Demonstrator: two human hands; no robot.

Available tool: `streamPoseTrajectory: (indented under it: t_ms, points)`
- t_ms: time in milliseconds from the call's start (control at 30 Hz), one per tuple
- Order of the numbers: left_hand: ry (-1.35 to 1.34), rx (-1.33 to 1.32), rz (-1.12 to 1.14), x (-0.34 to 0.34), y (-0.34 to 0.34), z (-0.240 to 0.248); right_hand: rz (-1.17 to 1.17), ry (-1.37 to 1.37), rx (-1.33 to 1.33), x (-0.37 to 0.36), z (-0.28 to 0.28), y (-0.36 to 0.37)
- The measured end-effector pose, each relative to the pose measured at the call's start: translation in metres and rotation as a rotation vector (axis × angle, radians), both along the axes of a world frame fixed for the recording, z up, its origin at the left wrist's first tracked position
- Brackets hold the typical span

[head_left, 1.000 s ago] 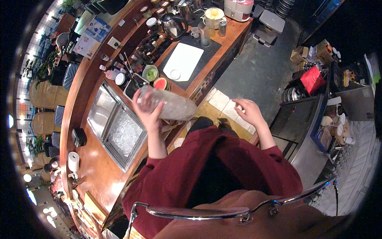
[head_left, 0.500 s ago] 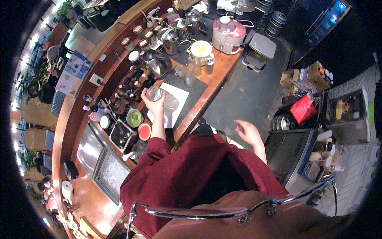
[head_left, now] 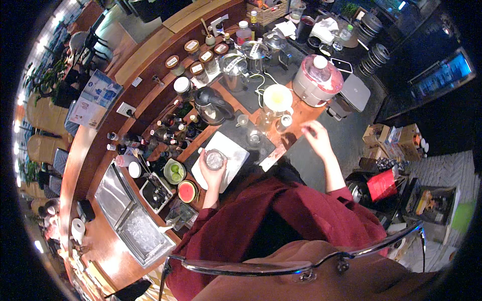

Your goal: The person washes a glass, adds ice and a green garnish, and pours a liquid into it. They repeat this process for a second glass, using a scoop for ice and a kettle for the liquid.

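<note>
My left hand (head_left: pixel 211 175) is wrapped round a clear glass (head_left: pixel 215 159), seen from above over the white cutting board (head_left: pixel 234 149). Out to the right, my right hand (head_left: pixel 317 138) hovers by the counter's edge, its fingers loosely bent and apart with nothing in them. Closest to it is a small metal-topped container (head_left: pixel 286 121). A clear glass vessel (head_left: pixel 255 138) stands between the board and that container. Behind them sits a citrus juicer (head_left: pixel 277 98) with a yellow top. Left of the board are a bowl of limes (head_left: pixel 174 172) and a cut watermelon half (head_left: pixel 187 191).
A pink-and-white appliance (head_left: pixel 317 83) stands at the counter's far right end. A black kettle (head_left: pixel 210 106), jars (head_left: pixel 192 46) and small bottles (head_left: pixel 168 133) line the back. An ice bin (head_left: pixel 143 233) is at left. A lidded bin (head_left: pixel 354 93) stands beyond the counter.
My view has shifted, so the counter appears lower and farther right. The glass is still in my left hand, now tipped less. My right hand has risen toward the counter's edge.
</note>
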State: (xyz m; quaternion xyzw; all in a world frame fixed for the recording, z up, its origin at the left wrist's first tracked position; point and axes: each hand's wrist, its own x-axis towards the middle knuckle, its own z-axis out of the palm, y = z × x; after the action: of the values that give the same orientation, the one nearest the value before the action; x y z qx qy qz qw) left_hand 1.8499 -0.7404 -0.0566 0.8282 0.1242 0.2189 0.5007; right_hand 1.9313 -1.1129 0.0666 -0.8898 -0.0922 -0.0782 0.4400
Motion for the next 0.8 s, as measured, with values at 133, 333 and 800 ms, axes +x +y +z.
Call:
streamPoseTrajectory:
  t_ms: [133, 333, 800]
  points:
    - [0.074, -0.008, 0.040, 0.005, -0.003, 0.009, 0.024, 0.101, 0.274, 0.116, -0.054, -0.016]
    - [0.095, 0.012, 0.134, 0.004, -0.020, 0.021, -0.052, -0.089, -0.118, 0.320, -0.099, -0.006]
    - [0.204, -0.032, 0.344, 0.005, -0.046, 0.034, -0.283, -0.409, -0.606, 0.433, -0.095, 0.025]
